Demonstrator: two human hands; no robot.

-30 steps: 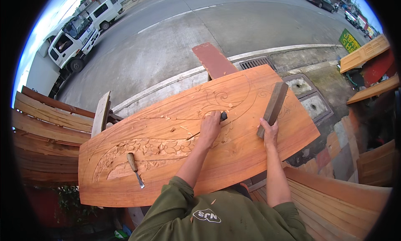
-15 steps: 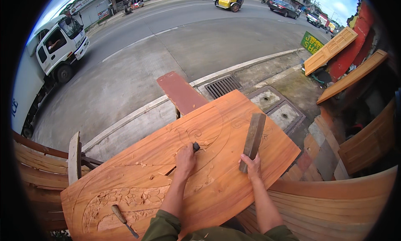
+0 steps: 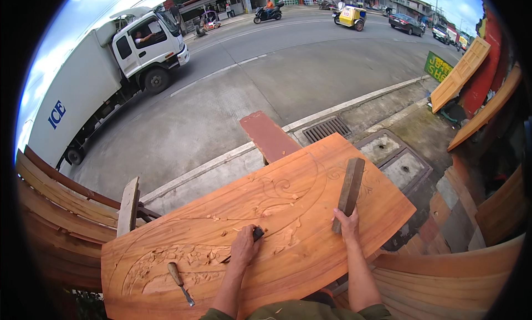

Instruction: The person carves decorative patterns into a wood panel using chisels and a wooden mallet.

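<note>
A large reddish-brown wooden panel (image 3: 310,248) lies under both my hands, with pencilled curves and scrolls and partly carved leaf and flower relief on it. My left hand (image 3: 243,248) is closed around a carving chisel (image 3: 258,233); its dark butt end sticks out above the fist and its thin blade points down toward the carved area. A squared, weathered wooden block (image 3: 351,188) is gripped at its lower end by my right hand (image 3: 347,224), raised over the right part of the panel. A second chisel (image 3: 176,275) with a wooden handle rests on the carving at the left.
Shavings (image 3: 216,217) are scattered over the panel. A reddish-brown board (image 3: 269,136) juts out beyond its far edge. Stacked planks (image 3: 61,209) stand at left, and more wooden panels (image 3: 463,73) lean at right. Past the kerb, a white truck (image 3: 83,92) and other vehicles are on the road.
My left hand with the chisel has shifted nearer to me along the panel, away from the scroll lines. My right hand still holds the block. The view has turned left, and the truck has come forward.
</note>
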